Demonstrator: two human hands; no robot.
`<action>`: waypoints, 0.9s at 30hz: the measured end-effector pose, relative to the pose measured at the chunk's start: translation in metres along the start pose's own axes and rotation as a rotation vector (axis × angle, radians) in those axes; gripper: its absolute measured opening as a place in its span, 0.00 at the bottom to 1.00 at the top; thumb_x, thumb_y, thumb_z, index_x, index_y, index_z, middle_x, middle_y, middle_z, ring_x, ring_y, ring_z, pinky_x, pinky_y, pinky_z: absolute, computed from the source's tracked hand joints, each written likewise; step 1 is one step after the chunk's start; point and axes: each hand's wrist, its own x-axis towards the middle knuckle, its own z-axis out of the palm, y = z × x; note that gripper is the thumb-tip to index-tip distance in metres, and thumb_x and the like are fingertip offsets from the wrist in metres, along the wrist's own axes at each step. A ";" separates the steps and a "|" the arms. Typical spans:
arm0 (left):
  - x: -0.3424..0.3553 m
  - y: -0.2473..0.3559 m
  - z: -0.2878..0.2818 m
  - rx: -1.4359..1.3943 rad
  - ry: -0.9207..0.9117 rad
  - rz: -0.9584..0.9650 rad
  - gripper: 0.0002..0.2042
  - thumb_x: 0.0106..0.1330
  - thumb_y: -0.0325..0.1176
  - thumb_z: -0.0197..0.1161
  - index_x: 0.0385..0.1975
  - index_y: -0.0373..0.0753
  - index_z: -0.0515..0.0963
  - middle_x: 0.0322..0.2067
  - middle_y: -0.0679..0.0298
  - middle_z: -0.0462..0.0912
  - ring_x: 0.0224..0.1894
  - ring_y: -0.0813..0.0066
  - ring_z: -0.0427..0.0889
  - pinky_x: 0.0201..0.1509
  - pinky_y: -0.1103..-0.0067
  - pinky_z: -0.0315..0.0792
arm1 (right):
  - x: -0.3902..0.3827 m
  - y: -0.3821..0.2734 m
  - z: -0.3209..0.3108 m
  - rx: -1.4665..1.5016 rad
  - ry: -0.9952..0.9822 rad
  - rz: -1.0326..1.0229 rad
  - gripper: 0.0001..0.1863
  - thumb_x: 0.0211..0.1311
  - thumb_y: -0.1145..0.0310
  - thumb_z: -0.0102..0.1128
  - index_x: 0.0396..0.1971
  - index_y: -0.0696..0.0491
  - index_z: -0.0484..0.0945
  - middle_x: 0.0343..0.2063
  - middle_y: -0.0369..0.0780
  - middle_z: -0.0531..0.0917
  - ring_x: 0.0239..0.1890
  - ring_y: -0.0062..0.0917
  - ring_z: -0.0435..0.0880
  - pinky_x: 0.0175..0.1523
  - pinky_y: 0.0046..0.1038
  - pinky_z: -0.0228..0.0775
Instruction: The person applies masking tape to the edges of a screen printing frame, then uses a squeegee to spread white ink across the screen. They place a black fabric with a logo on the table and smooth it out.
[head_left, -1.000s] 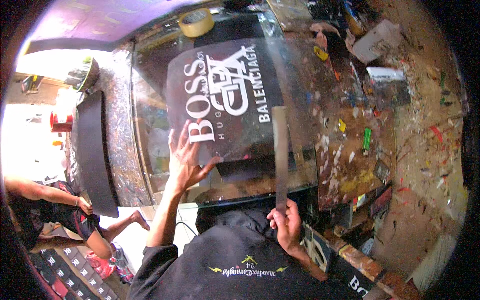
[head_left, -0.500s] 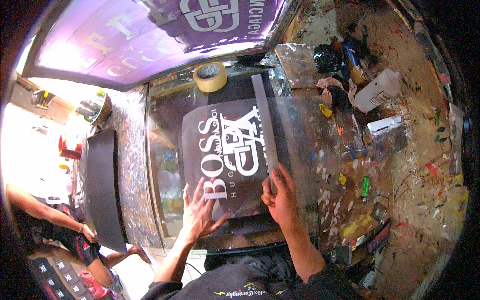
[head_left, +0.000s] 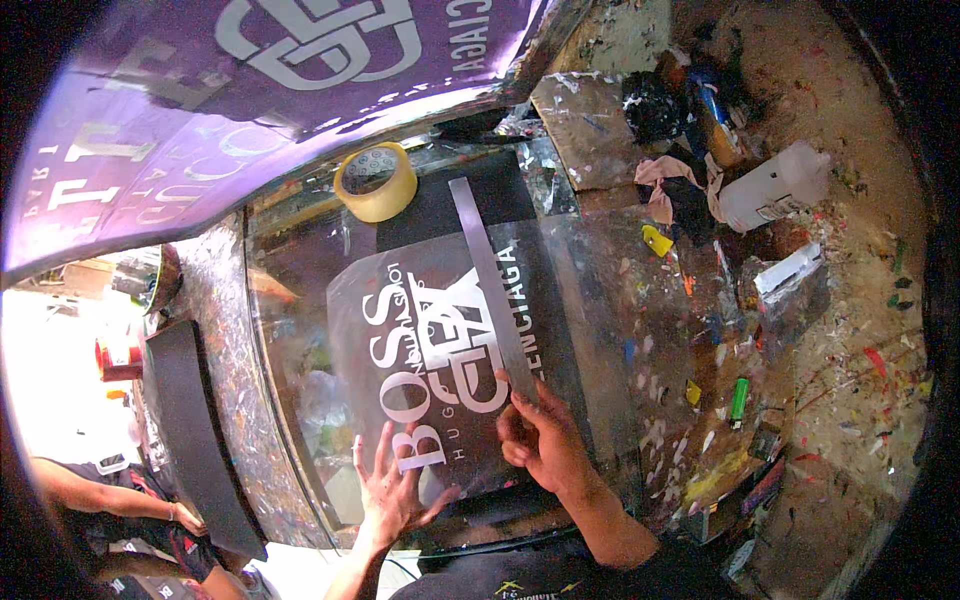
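A clear sheet point(head_left: 352, 325) with white lettering and a white interlocked emblem point(head_left: 455, 345) lies over a black panel point(head_left: 420, 222) on the worktable. My left hand point(head_left: 390, 490) rests flat on its near left part, fingers spread over the lowest letters. A long, narrow grey strip point(head_left: 487, 280) lies slantwise across the print, covering part of the emblem's right side. At the strip's near end is my right hand point(head_left: 545, 440), thumb and fingers closed on it, the other fingers curled. The exact pinch is partly hidden.
A tape roll point(head_left: 376, 200) sits beyond the sheet, below a raised purple printing screen point(head_left: 300, 110). Rightward lie a white bottle point(head_left: 775, 188), a pink cloth point(head_left: 668, 182) and a green lighter point(head_left: 739, 402). At left, another person's hand point(head_left: 188, 518) touches a black panel point(head_left: 205, 440).
The grey strip has shifted left across the print, baring lettering on its right that it covered before. My right hand moved with it. My left hand stays spread on the sheet; the view shifted.
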 end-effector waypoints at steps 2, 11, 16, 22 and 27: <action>0.001 -0.001 0.002 -0.005 0.008 0.008 0.34 0.57 0.64 0.70 0.59 0.49 0.77 0.71 0.55 0.67 0.77 0.47 0.55 0.76 0.38 0.36 | 0.011 0.007 -0.011 0.035 -0.012 -0.020 0.20 0.78 0.57 0.52 0.58 0.56 0.76 0.18 0.31 0.68 0.14 0.14 0.61 0.20 0.21 0.54; 0.000 -0.005 0.003 -0.006 0.019 0.032 0.32 0.57 0.64 0.70 0.58 0.53 0.79 0.70 0.56 0.68 0.76 0.46 0.57 0.75 0.37 0.37 | -0.001 -0.026 -0.015 -0.016 0.072 -0.274 0.19 0.80 0.55 0.49 0.47 0.58 0.76 0.12 0.28 0.57 0.13 0.13 0.52 0.21 0.23 0.48; 0.001 -0.003 0.003 -0.008 0.029 0.028 0.31 0.58 0.63 0.70 0.57 0.53 0.79 0.69 0.56 0.68 0.76 0.47 0.56 0.75 0.36 0.37 | -0.007 -0.020 -0.013 -0.044 0.026 -0.222 0.20 0.80 0.53 0.48 0.46 0.58 0.76 0.13 0.29 0.58 0.13 0.14 0.52 0.21 0.25 0.48; 0.002 -0.003 0.003 -0.015 0.025 0.017 0.31 0.57 0.62 0.71 0.57 0.53 0.79 0.67 0.57 0.70 0.76 0.47 0.57 0.75 0.36 0.38 | 0.008 0.002 -0.009 -0.015 0.016 -0.105 0.19 0.82 0.55 0.46 0.49 0.56 0.75 0.14 0.28 0.56 0.14 0.12 0.51 0.21 0.22 0.45; -0.002 -0.001 0.002 0.021 0.032 0.034 0.31 0.56 0.62 0.72 0.57 0.52 0.79 0.65 0.57 0.73 0.75 0.47 0.59 0.75 0.36 0.38 | 0.015 0.008 -0.007 -0.024 0.016 -0.128 0.18 0.82 0.55 0.46 0.50 0.55 0.76 0.15 0.27 0.56 0.14 0.12 0.51 0.21 0.21 0.45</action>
